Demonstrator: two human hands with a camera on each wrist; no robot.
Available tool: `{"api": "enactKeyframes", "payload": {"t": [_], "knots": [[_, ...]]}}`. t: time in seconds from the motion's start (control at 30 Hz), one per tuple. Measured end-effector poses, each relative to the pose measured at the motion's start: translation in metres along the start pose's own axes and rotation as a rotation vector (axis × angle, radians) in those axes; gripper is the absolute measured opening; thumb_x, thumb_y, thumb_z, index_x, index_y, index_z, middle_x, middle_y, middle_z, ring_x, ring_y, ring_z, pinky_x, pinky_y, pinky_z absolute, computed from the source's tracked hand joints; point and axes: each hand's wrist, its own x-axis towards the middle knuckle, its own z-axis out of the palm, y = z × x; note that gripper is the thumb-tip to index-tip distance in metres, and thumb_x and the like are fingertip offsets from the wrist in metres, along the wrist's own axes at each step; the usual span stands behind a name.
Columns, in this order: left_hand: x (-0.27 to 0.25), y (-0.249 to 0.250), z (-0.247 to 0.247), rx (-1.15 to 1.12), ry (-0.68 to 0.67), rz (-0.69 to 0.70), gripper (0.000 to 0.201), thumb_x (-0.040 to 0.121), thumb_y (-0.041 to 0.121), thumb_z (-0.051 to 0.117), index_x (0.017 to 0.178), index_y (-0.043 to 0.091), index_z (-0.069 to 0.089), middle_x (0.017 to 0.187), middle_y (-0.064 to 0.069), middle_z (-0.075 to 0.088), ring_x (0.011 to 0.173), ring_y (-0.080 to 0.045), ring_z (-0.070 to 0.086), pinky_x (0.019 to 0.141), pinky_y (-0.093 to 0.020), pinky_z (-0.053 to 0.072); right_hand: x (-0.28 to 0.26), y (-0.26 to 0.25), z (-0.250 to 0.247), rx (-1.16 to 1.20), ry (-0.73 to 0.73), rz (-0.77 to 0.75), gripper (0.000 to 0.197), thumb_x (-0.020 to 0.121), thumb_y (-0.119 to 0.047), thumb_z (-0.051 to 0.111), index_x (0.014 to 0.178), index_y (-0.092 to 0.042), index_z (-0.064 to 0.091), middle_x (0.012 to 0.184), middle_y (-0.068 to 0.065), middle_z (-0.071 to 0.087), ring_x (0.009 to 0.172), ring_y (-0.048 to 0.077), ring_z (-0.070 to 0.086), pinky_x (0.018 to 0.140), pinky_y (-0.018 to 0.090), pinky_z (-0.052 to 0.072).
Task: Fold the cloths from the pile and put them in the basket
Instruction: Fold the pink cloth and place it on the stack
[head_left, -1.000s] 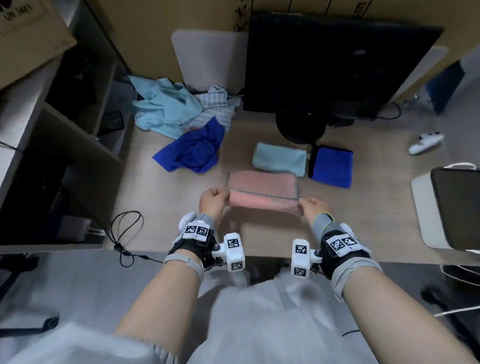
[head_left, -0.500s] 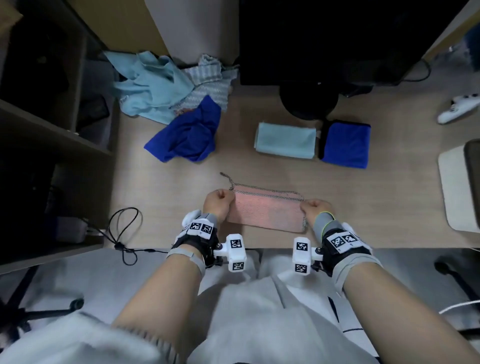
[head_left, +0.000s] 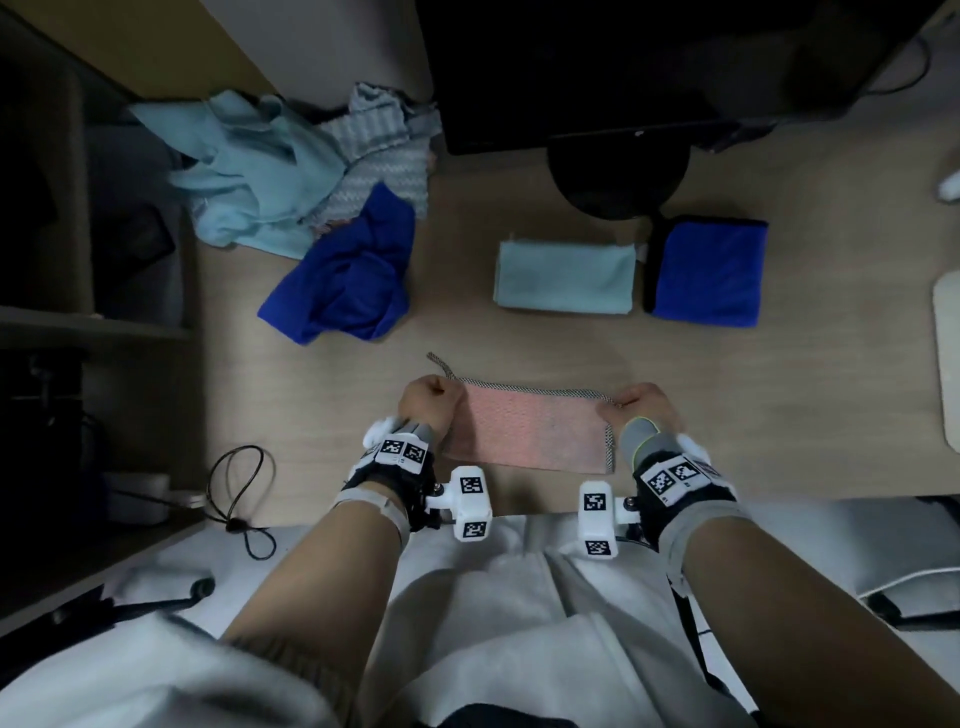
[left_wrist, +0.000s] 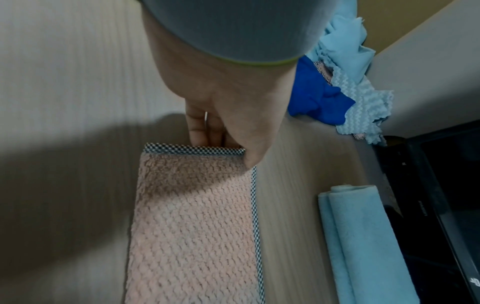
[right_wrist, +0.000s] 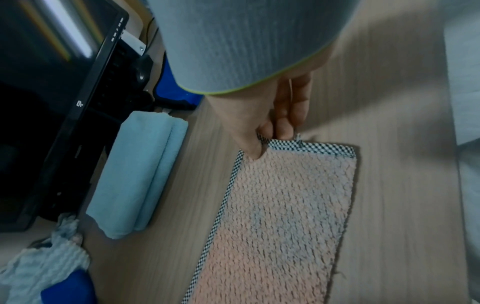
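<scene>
A pink cloth (head_left: 535, 428) with a checked hem lies folded in a long strip on the wooden desk (head_left: 779, 395), close to the front edge. My left hand (head_left: 430, 408) pinches its left far corner, thumb on top of the pink cloth (left_wrist: 192, 226). At the other end my right hand (head_left: 641, 408) pinches the far corner of the pink cloth (right_wrist: 280, 216). An unfolded pile (head_left: 291, 176) of light blue, striped and royal blue cloths sits at the back left. No basket is in view.
A folded light blue cloth (head_left: 565, 278) and a folded royal blue cloth (head_left: 706, 278) lie side by side behind the pink one. A black monitor (head_left: 623, 67) on a round stand fills the back. Dark shelves stand at the left, a white object (head_left: 946, 353) at the right edge.
Both hands brought the pink cloth toward the desk's front edge and it now lies flatter as a strip. The head view tilted further down.
</scene>
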Motion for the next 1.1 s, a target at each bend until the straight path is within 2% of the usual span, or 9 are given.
{"api": "enactKeyframes", "payload": {"t": [0.1,0.27,0.43,0.57,0.63,0.77,0.93,1.03,1.1], "knots": [[0.000,0.000,0.002,0.007,0.050,-0.033,0.013,0.082,0.029,0.069,0.085,0.019,0.063,0.088,0.001,0.067,0.081,-0.022,0.060,0.072,-0.024,0.039,0.002,-0.002,-0.003,-0.058,-0.029,-0.011,0.024,0.071,-0.042,0.071,0.087,-0.029,0.060,0.085,-0.005,0.065,0.076,0.020,0.062,0.076,0.023,0.047],[-0.002,-0.002,-0.009,0.049,0.135,-0.064,0.027,0.072,0.040,0.076,0.074,0.021,0.057,0.071,0.007,0.061,0.065,-0.017,0.056,0.064,-0.026,0.040,0.000,-0.008,-0.004,-0.124,-0.060,-0.068,0.027,0.077,-0.039,0.066,0.100,-0.026,0.068,0.101,-0.002,0.071,0.089,0.023,0.066,0.084,0.027,0.052],[-0.007,-0.006,-0.007,-0.262,-0.019,-0.112,0.031,0.077,0.040,0.070,0.060,0.019,0.054,0.054,0.001,0.053,0.051,-0.021,0.048,0.054,-0.026,0.038,-0.008,-0.011,0.004,-0.165,0.041,-0.108,0.026,0.086,-0.037,0.058,0.103,-0.019,0.066,0.104,0.008,0.071,0.090,0.029,0.066,0.081,0.029,0.051],[-0.024,-0.015,0.001,-0.489,-0.184,-0.175,0.014,0.092,0.015,0.059,0.079,0.013,0.059,0.068,-0.007,0.061,0.059,-0.021,0.056,0.055,-0.026,0.050,-0.014,-0.013,0.009,-0.113,0.036,-0.016,0.061,0.078,-0.038,0.072,0.122,-0.005,0.048,0.123,0.015,0.059,0.103,0.034,0.063,0.087,0.035,0.051],[-0.032,-0.019,0.002,-0.559,-0.231,-0.166,0.009,0.095,0.008,0.053,0.091,0.014,0.058,0.075,-0.006,0.063,0.064,-0.019,0.058,0.051,-0.020,0.051,-0.017,-0.012,0.008,-0.154,0.021,0.026,0.071,0.075,-0.042,0.076,0.123,0.001,0.046,0.122,0.018,0.060,0.105,0.034,0.062,0.080,0.032,0.047],[-0.034,-0.025,0.003,-0.568,-0.261,-0.134,0.022,0.091,0.002,0.055,0.111,0.013,0.052,0.076,-0.004,0.059,0.060,-0.013,0.052,0.047,-0.018,0.042,-0.022,-0.011,0.011,-0.214,-0.015,-0.031,0.050,0.081,-0.048,0.064,0.111,-0.008,0.063,0.109,0.014,0.069,0.090,0.033,0.065,0.079,0.032,0.051],[-0.039,-0.024,0.004,-0.513,-0.279,-0.133,0.036,0.088,0.002,0.057,0.121,0.011,0.050,0.074,-0.003,0.056,0.059,-0.012,0.049,0.055,-0.023,0.036,-0.028,-0.008,0.021,-0.040,0.061,-0.063,0.042,0.078,-0.046,0.054,0.107,-0.017,0.062,0.092,0.009,0.068,0.082,0.031,0.064,0.079,0.034,0.053],[-0.041,-0.022,0.003,-0.495,-0.283,-0.120,0.029,0.088,0.002,0.057,0.114,0.012,0.050,0.067,0.001,0.054,0.054,-0.010,0.046,0.049,-0.019,0.035,-0.029,-0.005,0.015,0.044,0.030,-0.044,0.048,0.074,-0.040,0.066,0.114,-0.014,0.063,0.102,0.010,0.069,0.091,0.030,0.066,0.084,0.033,0.052],[-0.045,-0.018,0.003,-0.490,-0.339,-0.107,0.019,0.087,-0.001,0.054,0.094,0.017,0.049,0.054,0.007,0.046,0.045,-0.006,0.039,0.040,-0.016,0.030,-0.027,-0.001,0.007,0.022,-0.062,0.001,0.064,0.065,-0.037,0.078,0.122,-0.011,0.062,0.112,0.006,0.068,0.099,0.027,0.065,0.091,0.030,0.050]]}}
